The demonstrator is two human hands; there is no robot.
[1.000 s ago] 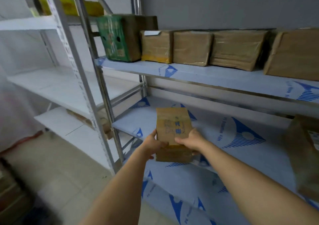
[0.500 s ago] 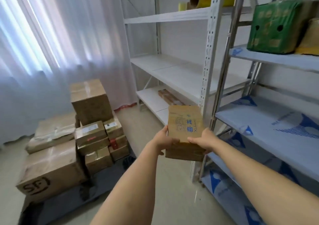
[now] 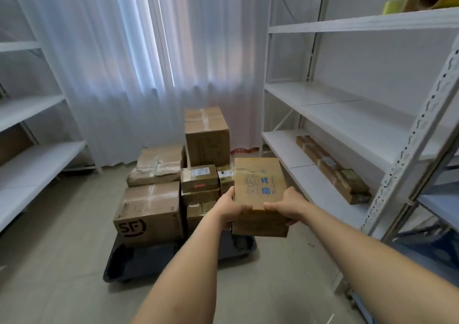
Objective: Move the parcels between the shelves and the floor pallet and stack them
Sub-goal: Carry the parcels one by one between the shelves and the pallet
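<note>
A storeroom with white shelves [image 3: 347, 115] and a curtained window is shown. A small brown parcel [image 3: 259, 194] is gripped by curled fingers of the left hand [image 3: 232, 208] and right hand [image 3: 286, 205], above stacked parcels [image 3: 159, 194] on a floor pallet [image 3: 139, 261].

We see two bare forearms reaching in from the near edge, uncovered by any sleeve up to the frame border. Our left hand [image 3: 229, 205] and right hand [image 3: 289, 205] wear neither gloves, rings, nor a watch. The wrists carry no bands, and no markings show.
</note>
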